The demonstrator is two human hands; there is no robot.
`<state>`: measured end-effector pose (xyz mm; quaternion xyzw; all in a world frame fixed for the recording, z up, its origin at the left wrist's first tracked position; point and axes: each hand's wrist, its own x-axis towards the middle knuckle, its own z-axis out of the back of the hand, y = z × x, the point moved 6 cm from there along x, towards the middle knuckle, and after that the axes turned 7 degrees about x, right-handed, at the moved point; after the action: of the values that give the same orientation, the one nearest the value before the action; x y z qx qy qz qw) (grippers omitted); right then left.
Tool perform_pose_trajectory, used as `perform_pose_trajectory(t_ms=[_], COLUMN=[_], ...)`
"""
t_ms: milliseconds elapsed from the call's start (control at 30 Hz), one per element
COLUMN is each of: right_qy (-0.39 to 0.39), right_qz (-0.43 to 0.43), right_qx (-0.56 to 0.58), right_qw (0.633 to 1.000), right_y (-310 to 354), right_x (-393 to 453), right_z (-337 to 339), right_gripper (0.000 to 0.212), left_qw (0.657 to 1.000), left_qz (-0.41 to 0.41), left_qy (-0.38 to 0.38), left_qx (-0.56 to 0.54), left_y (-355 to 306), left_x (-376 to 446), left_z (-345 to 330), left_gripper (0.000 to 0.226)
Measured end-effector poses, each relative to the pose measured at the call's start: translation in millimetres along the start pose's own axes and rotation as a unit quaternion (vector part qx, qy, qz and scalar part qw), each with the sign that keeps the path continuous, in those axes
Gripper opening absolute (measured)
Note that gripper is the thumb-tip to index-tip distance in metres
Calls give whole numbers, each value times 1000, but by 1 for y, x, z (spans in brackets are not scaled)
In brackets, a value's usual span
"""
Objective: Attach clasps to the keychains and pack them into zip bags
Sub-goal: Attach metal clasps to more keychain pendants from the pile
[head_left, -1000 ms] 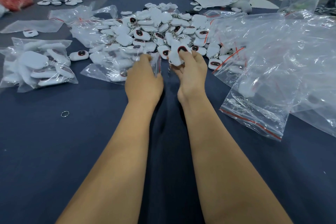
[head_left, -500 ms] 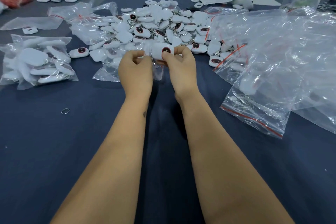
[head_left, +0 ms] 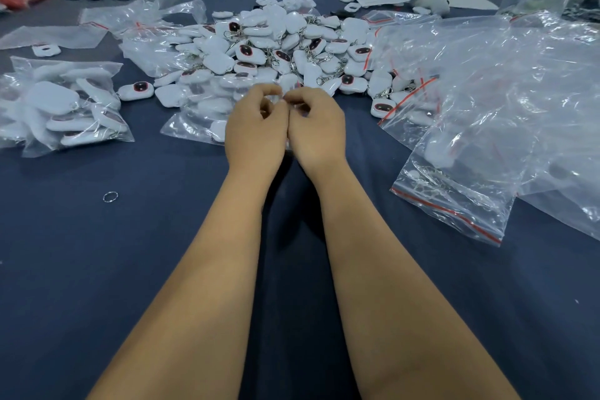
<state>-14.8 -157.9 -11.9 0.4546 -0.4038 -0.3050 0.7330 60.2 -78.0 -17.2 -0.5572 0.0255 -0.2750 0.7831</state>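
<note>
While both hands crowd one small zip bag, a slip at its mouth is the likely fault.
Because the zip bag (head_left: 285, 101) is thin, slack film pinched between the fingertips just short of the keychain heap (head_left: 279, 42) at the worktop's middle, its contents hidden behind the knuckles, the seal could close unevenly or the bag slide loose and drop among the others; the left hand (head_left: 256, 130) and right hand (head_left: 316, 127) sit knuckle to knuckle, fingers curled inward, each nipping the bag's top edge, forearms running straight out from the near edge; a packed bag (head_left: 61, 104) lies toward the left edge, empty bags (head_left: 487, 101) toward the right.
</note>
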Motion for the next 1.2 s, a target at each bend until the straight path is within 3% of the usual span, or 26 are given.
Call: perform_pose_trajectory(t_ms=[100, 167, 233, 333, 433, 533, 633, 700, 767, 867, 933, 1000, 1100, 1200], right_qy=[-81, -88, -37, 49, 34, -66, -80, -62, -24, 15, 20, 18, 37, 85], right_qz=[-1, -4, -53, -138, -133, -58, -45, -69, -75, -35, -24, -30, -54, -43], right_qx=[-29, -106, -207, -351, -402, -332, -281, -307, -342, -321, -275, -263, -319, -341], right_qw=[996, 991, 976, 925, 905, 939, 955, 947, 936, 946, 961, 964, 945, 935], right_y=[-5, -12, -26, -45, -39, -20, -15, -21, -26, -25, -22, -21, -24, -22], right_x=[10, 20, 26, 24, 21, 21, 17, 15, 14, 16, 16, 16, 15, 14], right_z=[29, 46, 54, 51, 46, 50, 47, 44, 40, 34, 33, 32, 27, 21], right_gripper=[33, 42, 57, 69, 60, 36, 36, 41, 42, 40, 43, 50, 59, 38], left_qw=[992, 977, 961, 939, 929, 931, 970, 990, 986, 953, 928, 917, 933, 952], left_qz=[-42, -72, -71, -27, 23, 19, -97, -137, -91, 53, 124, 167, 180, 165], left_qy=[43, 52, 49, 26, 4, -32, -86, -40, 38, 138, 145, 105, 65, 68], left_qx=[115, 192, 263, 343, 368, 363, 205, 5, -134, -264, -319, -347, -305, -248], left_y=[-1, -3, -1, 4, 8, 3, -17, -25, -26, -15, -7, 3, 14, 12], left_x=[1, -1, -2, -2, -1, -3, -7, -13, -16, -15, -12, -7, -2, -3], left_z=[-9, -13, -14, -9, -1, 3, 6, 1, -12, -39, -44, -39, -33, -35], left_gripper=[35, 39, 38, 37, 37, 43, 46, 42, 38, 28, 18, 15, 40, 41])
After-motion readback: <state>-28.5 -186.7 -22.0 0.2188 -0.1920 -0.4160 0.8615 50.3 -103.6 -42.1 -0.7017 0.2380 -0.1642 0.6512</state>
